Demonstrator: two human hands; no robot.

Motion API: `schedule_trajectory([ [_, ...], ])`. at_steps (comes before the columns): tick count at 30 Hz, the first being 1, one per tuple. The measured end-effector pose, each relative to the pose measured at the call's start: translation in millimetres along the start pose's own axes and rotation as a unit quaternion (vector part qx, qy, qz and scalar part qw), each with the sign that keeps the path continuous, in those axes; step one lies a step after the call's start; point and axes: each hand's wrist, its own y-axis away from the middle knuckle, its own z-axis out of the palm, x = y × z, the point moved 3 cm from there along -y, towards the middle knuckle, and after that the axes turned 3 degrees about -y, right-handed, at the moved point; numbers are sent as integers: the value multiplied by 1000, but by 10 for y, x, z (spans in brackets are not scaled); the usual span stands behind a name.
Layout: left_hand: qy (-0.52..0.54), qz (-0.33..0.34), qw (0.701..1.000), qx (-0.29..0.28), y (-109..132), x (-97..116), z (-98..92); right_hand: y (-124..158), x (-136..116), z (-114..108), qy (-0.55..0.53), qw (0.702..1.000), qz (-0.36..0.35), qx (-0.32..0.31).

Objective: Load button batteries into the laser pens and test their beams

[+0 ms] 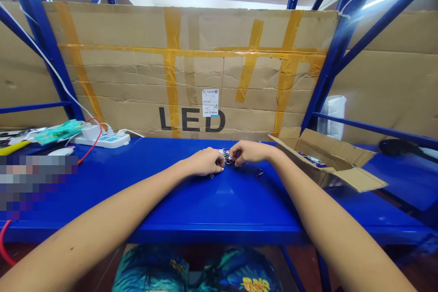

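Both hands work close together over the blue shelf top (pixel 219 205). My left hand (pixel 207 162) is closed, its fingertips at the edge of a small cluster of shiny, multicoloured pieces (pixel 225 152). From the other side my right hand (pixel 244 152) reaches in, thumb and fingers pinched together at the same cluster. What each hand grips is too small and too covered to name. A small loose piece with a red and dark loop (pixel 259 172) lies to the right, apart from the hands. Another tiny metallic piece (pixel 211 175) shows just below my left hand.
On the right stands an open cardboard box (pixel 321 155) with shiny pieces inside. A white power strip (pixel 109 139), a red cable (pixel 94 143) and a green plastic packet (pixel 58 132) lie at the left. A large cardboard sheet (pixel 137 77) closes off the back between blue posts.
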Motion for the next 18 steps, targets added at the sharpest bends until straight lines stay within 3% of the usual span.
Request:
schedule_trajectory([
  [4, 42, -6, 999, 3, 4, 3, 5, -3, 17, 26, -17, 1000, 14, -21],
  [9, 41, 39, 989, 138, -10, 42, -73, 9, -12, 34, -25, 999, 13, -29],
  [11, 41, 63, 983, 165, -11, 64, -94, 12, -33, 39, -36, 999, 2, -31],
  [18, 33, 120, 977, 173, 4, 104, -137, 15, -59, 6, -56, 997, -42, -14],
])
